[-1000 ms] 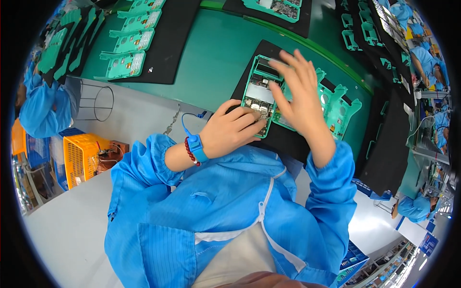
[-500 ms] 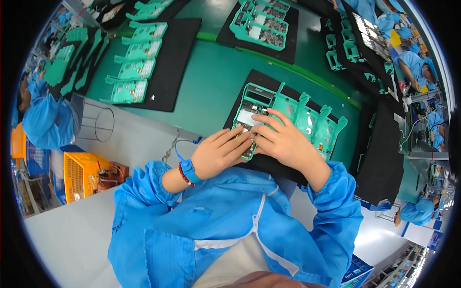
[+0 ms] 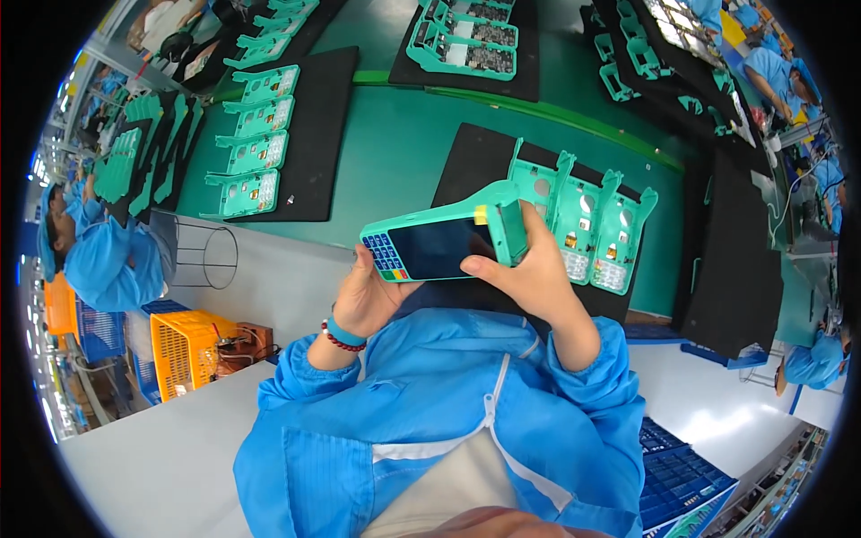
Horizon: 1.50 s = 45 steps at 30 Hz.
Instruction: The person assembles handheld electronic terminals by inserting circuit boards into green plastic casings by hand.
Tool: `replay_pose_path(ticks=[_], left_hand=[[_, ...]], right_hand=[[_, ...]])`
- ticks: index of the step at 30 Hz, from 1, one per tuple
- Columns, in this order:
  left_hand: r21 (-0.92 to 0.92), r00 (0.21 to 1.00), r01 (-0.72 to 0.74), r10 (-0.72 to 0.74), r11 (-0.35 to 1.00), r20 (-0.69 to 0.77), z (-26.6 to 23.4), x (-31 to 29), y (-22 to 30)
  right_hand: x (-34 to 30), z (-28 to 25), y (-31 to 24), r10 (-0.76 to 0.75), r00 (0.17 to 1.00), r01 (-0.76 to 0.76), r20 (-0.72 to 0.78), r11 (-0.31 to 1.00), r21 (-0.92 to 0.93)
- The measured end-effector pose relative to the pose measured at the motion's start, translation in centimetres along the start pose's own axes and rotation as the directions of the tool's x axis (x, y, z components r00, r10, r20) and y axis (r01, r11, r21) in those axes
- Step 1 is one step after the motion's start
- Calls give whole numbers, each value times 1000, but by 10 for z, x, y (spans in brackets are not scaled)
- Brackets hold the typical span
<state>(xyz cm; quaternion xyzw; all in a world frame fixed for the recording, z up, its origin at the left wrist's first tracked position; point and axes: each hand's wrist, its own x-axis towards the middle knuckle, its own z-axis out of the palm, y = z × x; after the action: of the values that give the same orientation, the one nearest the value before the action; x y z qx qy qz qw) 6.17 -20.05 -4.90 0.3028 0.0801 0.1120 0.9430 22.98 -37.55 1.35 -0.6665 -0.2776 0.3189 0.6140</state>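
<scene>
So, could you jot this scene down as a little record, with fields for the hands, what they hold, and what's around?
Left hand: grips the keypad end of the handheld device
Right hand: grips the opposite end, thumb by the screen
Held item: green handheld device, dark screen and blue keypad facing the wearer
Wrist: blue band on the left
Right of device: green casings on a black mat
Far left: yellow basket
</scene>
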Motion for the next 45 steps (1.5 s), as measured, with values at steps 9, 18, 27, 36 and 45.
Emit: replay_pose_path(ticks=[9,18,27,36,45], left_hand=[[-346,994,38,-72,937,-85,-8,-15,-34],[-268,995,40,-63,963,-78,-21,-21,-27],[-138,997,68,-70,988,-13,6,-14,-31],[60,994,59,-53,996,-93,9,-14,-25],[-199,996,72,-82,977,-41,-14,-19,-35]], right_hand=[[-19,24,3,-266,945,199,-190,930,-311],[-21,11,10,-286,951,218,-120,892,-397],[-15,-3,20,-187,956,161,-228,979,-125],[-15,-5,29,-117,966,123,-230,992,12],[-27,11,5,-348,900,207,-263,871,-445]])
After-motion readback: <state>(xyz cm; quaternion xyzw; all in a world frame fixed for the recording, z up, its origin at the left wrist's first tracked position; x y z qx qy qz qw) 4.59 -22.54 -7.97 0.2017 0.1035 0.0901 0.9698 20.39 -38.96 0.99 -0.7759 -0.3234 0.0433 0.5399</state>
